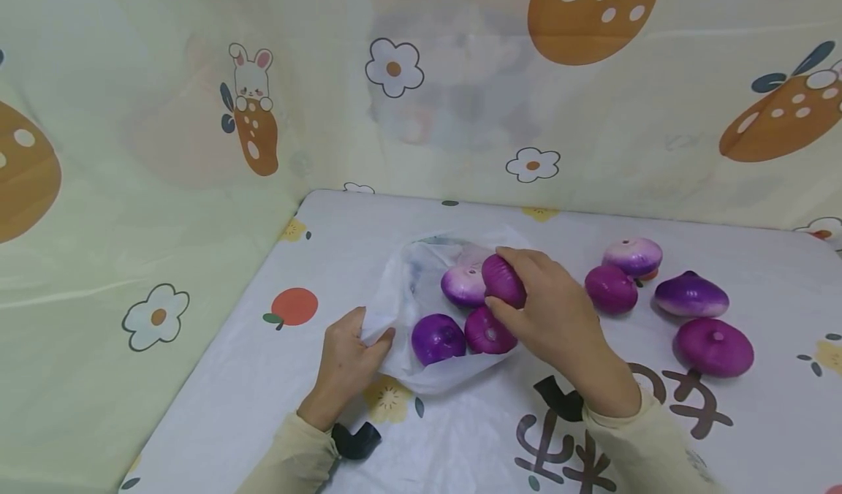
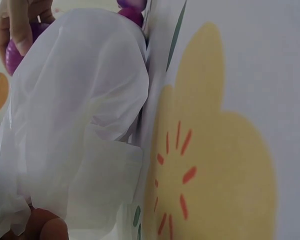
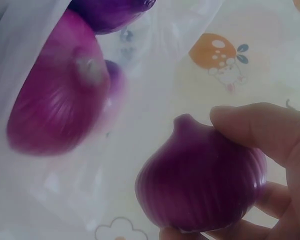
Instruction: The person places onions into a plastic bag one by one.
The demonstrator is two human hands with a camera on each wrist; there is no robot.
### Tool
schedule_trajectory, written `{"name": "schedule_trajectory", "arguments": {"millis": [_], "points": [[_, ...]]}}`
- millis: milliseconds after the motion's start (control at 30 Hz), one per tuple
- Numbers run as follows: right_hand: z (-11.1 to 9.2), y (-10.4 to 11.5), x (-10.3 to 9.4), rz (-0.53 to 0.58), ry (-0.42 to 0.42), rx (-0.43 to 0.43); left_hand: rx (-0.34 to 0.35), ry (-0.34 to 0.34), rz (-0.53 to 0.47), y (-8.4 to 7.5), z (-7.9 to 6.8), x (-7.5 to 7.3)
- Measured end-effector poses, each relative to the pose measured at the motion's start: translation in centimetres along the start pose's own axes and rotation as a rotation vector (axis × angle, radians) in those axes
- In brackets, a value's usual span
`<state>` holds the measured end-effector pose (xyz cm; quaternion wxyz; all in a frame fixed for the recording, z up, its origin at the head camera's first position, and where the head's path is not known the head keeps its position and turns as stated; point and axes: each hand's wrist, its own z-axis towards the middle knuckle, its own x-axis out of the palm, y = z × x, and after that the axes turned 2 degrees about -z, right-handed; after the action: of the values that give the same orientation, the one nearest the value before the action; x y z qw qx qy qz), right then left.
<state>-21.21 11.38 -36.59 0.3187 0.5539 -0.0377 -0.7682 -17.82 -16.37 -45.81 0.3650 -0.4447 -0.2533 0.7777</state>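
Note:
My right hand (image 1: 555,311) holds a purple onion (image 3: 202,175) between thumb and fingers, over the mouth of a white plastic bag (image 1: 395,289). The bag lies open on the table, and my left hand (image 1: 349,359) pinches its left edge. Inside it, in the head view, are a dark purple onion (image 1: 438,339), a magenta onion (image 1: 490,331) and a paler purple-and-white onion (image 1: 463,286). The left wrist view shows the bag's outer side bulging, with the left fingertips (image 2: 52,227) at its lower edge.
To the right on the table are a pale-topped onion (image 1: 633,256), a magenta onion (image 1: 611,289), a dark purple onion (image 1: 691,294) and a flat magenta onion (image 1: 715,348). A patterned curtain (image 1: 454,114) stands behind the table (image 1: 276,384) and along its left.

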Motion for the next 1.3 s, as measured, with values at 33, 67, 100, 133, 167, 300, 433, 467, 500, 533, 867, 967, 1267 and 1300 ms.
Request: {"name": "schedule_trajectory", "arguments": {"millis": [33, 67, 100, 133, 167, 300, 433, 467, 500, 533, 867, 967, 1267, 1300], "points": [[0.1, 0.2, 0.1, 0.002, 0.004, -0.001, -0.001, 0.001, -0.001, 0.0, 0.0, 0.0], [0.3, 0.4, 0.3, 0.004, 0.008, -0.004, -0.005, 0.003, -0.002, 0.0, 0.0, 0.0], [0.4, 0.5, 0.4, 0.006, 0.010, -0.006, -0.004, 0.003, -0.003, 0.0, 0.0, 0.0], [0.6, 0.7, 0.6, 0.008, 0.012, -0.010, -0.004, 0.003, -0.002, 0.0, 0.0, 0.0], [0.7, 0.8, 0.9, 0.011, 0.014, -0.015, -0.002, 0.003, 0.000, 0.0, -0.1, -0.1], [1.3, 1.3, 1.9, 0.016, 0.018, -0.034, 0.004, 0.001, 0.003, 0.1, -0.1, -0.1], [1.8, 1.9, 2.8, 0.017, 0.033, -0.049, 0.010, -0.005, -0.004, 0.2, -0.1, -0.1], [2.0, 2.0, 3.0, 0.019, 0.039, -0.050, 0.013, -0.006, -0.005, 0.2, 0.0, -0.1], [2.1, 2.2, 3.2, 0.019, 0.047, -0.052, 0.017, -0.008, -0.006, 0.2, 0.0, -0.1], [2.3, 2.3, 3.4, 0.021, 0.054, -0.053, 0.020, -0.010, -0.006, 0.2, 0.0, -0.1], [3.2, 3.3, 5.2, 0.009, 0.092, -0.097, 0.019, -0.005, -0.008, 0.0, 0.0, -0.2], [3.5, 3.4, 5.6, -0.001, 0.093, -0.112, 0.013, -0.004, -0.011, -0.1, 0.1, -0.2], [4.3, 4.0, 6.5, -0.035, 0.127, -0.146, -0.004, 0.005, -0.022, -0.2, 0.1, -0.3], [4.4, 4.0, 6.6, -0.038, 0.129, -0.150, -0.006, 0.007, -0.020, -0.2, 0.1, -0.3]]}}
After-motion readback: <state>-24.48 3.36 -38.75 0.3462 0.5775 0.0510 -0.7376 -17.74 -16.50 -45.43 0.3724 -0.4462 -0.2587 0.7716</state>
